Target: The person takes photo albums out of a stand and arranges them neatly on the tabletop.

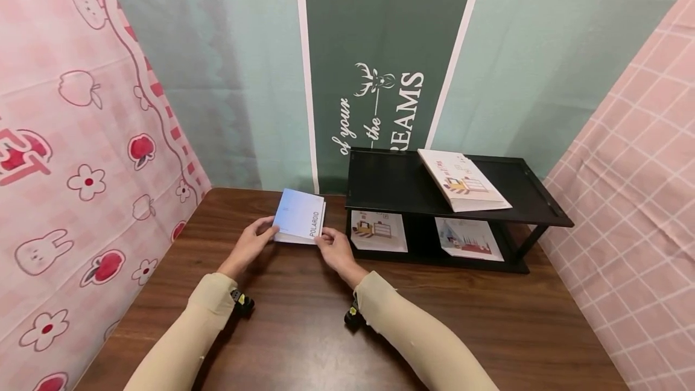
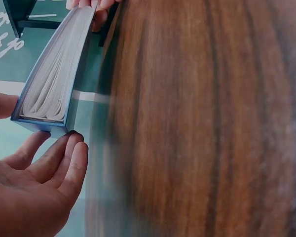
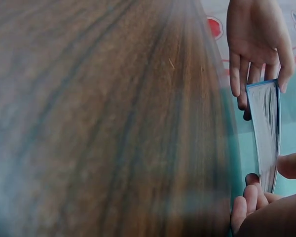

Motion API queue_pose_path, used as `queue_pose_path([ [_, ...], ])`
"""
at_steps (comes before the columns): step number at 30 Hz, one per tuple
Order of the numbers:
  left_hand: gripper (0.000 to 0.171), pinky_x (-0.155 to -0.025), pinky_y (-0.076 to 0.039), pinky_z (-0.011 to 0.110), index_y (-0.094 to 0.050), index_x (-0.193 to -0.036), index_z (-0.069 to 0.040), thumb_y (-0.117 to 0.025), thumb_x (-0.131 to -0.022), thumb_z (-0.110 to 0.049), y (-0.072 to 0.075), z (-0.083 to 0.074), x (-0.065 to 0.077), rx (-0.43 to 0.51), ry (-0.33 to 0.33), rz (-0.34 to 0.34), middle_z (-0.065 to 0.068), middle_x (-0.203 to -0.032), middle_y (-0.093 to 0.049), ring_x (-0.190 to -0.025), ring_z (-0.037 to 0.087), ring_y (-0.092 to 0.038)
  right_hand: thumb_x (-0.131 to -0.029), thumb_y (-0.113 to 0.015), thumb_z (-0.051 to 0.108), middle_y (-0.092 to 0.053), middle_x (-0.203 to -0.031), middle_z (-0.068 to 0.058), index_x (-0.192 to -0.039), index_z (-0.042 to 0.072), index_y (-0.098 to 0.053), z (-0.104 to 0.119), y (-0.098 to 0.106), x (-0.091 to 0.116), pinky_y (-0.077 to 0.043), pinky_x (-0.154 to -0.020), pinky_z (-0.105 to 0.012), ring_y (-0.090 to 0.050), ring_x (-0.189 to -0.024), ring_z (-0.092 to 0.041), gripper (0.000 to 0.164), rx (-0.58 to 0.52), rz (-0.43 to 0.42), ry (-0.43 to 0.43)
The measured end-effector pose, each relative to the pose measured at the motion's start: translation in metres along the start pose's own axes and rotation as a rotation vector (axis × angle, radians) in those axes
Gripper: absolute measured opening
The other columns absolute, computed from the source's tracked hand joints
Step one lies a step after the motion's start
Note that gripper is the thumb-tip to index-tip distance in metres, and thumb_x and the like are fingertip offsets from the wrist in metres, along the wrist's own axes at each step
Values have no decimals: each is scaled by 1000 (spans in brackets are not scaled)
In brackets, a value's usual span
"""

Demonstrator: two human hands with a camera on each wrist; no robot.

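A blue photo album (image 1: 298,215) with "POLAROID" printed on its cover is held between both hands over the back left of the wooden table. My left hand (image 1: 251,246) grips its left end, thumb on top and fingertips beneath, as the left wrist view also shows. At the opposite end, my right hand (image 1: 338,252) pinches the near right corner. In the right wrist view the right thumb (image 3: 291,165) lies over one cover and the fingers curl under the other. White page edges (image 2: 56,74) show between the covers, which are closed.
To the right stands a black two-tier shelf (image 1: 385,183). A white illustrated album (image 1: 464,183) lies on its upper tier, slightly over the front edge. Two more illustrated albums, one on the left (image 1: 378,231) and one on the right (image 1: 469,239), lie below. Printed curtains (image 1: 244,77) enclose the table (image 1: 293,318).
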State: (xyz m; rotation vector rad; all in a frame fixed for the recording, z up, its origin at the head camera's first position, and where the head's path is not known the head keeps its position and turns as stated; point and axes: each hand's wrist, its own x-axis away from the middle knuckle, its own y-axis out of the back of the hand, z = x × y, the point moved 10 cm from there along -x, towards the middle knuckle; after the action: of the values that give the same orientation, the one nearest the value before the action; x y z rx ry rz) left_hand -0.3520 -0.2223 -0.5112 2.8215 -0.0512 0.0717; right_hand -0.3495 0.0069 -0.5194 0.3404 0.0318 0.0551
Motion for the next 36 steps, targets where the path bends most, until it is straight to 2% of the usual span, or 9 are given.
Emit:
queue_pose_path([
  [2, 58, -113, -50, 43, -46, -157, 6, -62, -111, -26, 0, 2, -2, 12, 2, 4, 30, -154, -54, -135, 31, -56, -102, -71, 12, -74, -118, -20, -136, -8, -67, -4, -2, -3, -57, -102, -48, -70, -115, -35, 40, -4, 0, -14],
  [6, 58, -106, -53, 28, -46, -157, 7, -62, -111, -25, 0, 7, -7, 28, 8, 7, 30, -152, -55, -133, 28, -57, -102, -71, 12, -74, -119, -20, -137, -7, -67, -9, -5, -8, -56, -103, -47, -69, -115, -34, 39, -12, -3, -38],
  [9, 56, -102, -53, 22, -47, -155, 8, -62, -111, -23, -1, 12, -10, 28, 8, 8, 31, -153, -54, -135, 30, -56, -103, -70, 12, -74, -117, -19, -136, -7, -68, -12, -7, -11, -56, -101, -45, -69, -112, -31, 38, -17, -9, -52],
  [14, 58, -103, -51, 21, -48, -156, 7, -63, -111, -27, 0, 22, -12, 24, 25, 15, 30, -154, -54, -137, 31, -56, -103, -69, 11, -72, -110, -15, -133, -8, -69, -14, -8, -15, -56, -95, -39, -67, -103, -24, 36, -17, -13, -70],
  [20, 62, -114, -45, 30, -48, -158, 3, -66, -110, -32, -1, 29, -14, 30, 46, 42, 24, -159, -51, -140, 27, -53, -104, -68, 11, -69, -107, -11, -135, -7, -68, -17, -7, -16, -54, -93, -36, -61, -99, -18, 36, -1, -8, -92],
  [27, 65, -123, -40, 47, -44, -160, 4, -64, -110, -33, -3, 28, -15, 42, 52, 65, 26, -161, -48, -145, 33, -51, -105, -68, 13, -67, -107, -9, -137, -6, -67, -17, -6, -20, -52, -90, -34, -60, -98, -18, 37, 9, -5, -94],
  [36, 63, -123, -40, 46, -44, -161, 3, -62, -111, -32, -3, 33, -14, 35, 75, 57, 25, -161, -48, -146, 32, -50, -103, -70, 11, -63, -106, -13, -132, -9, -68, -13, -9, -19, -52, -90, -36, -60, -98, -22, 35, 94, -9, -37],
])
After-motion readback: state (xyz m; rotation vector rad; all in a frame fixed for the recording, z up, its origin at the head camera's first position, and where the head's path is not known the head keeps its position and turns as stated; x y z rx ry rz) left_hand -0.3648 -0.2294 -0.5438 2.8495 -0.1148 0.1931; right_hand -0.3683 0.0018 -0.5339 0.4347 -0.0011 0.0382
